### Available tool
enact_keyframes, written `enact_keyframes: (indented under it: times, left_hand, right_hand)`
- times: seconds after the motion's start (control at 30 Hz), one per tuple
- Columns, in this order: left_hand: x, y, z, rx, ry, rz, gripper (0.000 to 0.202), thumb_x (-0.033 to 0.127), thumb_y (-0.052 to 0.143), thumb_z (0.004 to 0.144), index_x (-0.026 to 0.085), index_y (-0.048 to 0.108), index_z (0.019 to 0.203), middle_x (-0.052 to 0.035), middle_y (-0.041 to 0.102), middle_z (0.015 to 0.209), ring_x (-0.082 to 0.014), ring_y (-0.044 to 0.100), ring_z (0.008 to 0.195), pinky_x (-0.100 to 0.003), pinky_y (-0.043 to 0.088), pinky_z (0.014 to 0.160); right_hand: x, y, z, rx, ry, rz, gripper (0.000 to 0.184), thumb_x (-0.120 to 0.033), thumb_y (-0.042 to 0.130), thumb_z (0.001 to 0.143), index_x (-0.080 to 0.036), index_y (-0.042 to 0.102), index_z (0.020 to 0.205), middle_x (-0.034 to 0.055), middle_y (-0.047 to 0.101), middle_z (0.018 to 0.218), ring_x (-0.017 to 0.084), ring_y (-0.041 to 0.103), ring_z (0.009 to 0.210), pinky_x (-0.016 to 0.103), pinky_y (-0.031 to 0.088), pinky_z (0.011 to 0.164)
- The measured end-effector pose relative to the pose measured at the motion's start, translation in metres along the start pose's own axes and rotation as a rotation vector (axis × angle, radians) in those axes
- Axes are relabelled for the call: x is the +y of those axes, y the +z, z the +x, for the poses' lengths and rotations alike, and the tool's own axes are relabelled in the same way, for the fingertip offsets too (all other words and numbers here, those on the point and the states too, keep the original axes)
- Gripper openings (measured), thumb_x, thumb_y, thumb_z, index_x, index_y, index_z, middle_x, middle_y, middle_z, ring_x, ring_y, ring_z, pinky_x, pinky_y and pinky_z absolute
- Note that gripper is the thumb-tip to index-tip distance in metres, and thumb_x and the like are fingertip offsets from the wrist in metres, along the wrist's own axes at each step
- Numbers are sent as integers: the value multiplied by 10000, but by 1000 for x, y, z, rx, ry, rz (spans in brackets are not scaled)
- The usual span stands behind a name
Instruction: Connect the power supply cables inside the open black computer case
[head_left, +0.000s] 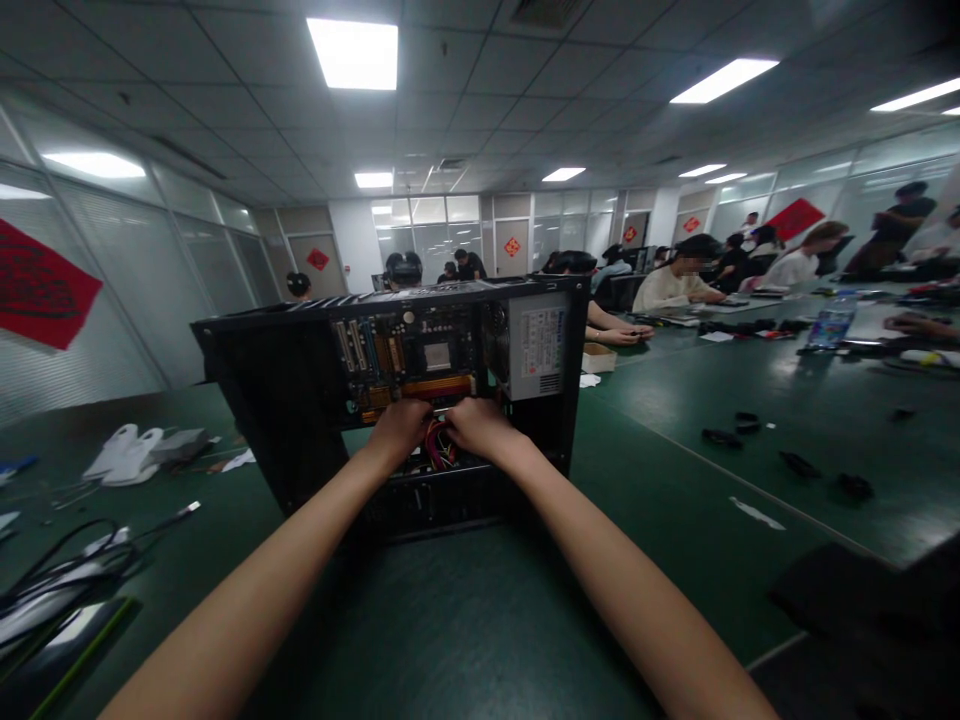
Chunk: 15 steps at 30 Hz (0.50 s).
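Observation:
A black computer case [472, 495] stands open-sided on the table in front of me, with a motherboard [437, 357] and a silver power supply [536, 350] inside. Both hands reach into its lower middle, just below the board. My left hand [403, 432] is closed, fingers curled inward. Close beside it, my right hand [481, 428] is closed too and slightly blurred. A thin pale piece shows between the fingertips; what it is I cannot make out. Under it, a bundle of red, yellow and dark cables [439, 447] hangs between the hands. My fingertips are largely hidden.
On the left of the green table [465, 620] lie a white plastic bag [127, 455], a grey box [180, 446] and black cables [67, 560]. Dark small parts [724, 437] and a water bottle [831, 322] are on the right. Behind the case, a co-worker's hands [630, 333] rest near a small carton [598, 358].

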<state>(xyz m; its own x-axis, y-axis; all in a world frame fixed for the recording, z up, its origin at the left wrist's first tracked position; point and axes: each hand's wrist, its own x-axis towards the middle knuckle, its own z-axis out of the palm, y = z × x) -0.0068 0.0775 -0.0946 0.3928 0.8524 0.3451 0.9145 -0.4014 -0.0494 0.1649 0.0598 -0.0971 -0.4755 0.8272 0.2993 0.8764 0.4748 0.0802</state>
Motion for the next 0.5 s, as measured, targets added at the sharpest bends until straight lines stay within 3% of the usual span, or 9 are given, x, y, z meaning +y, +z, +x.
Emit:
enact_keyframes:
  times: [0.2, 0.5]
  left_hand:
    - [1, -2, 2, 7, 7, 9, 230, 222, 514, 913, 180, 736, 960, -140, 745, 990, -273, 713, 943, -317, 510, 753]
    - [-1, 2, 2, 37, -57, 30, 230, 310, 571, 902, 215, 742, 1022, -117, 758, 983, -292, 713, 939, -332, 510, 762]
  right_hand:
    - [1, 0, 0, 35, 9, -14, 311, -339, 498, 950, -167, 734, 1054, 162, 725, 1053, 281, 701, 976, 342, 522, 792]
    - [2, 2, 0, 85, -8, 8, 295, -309, 515, 935, -146, 737, 1040, 158, 726, 1033, 273, 691, 963, 326, 514, 779]
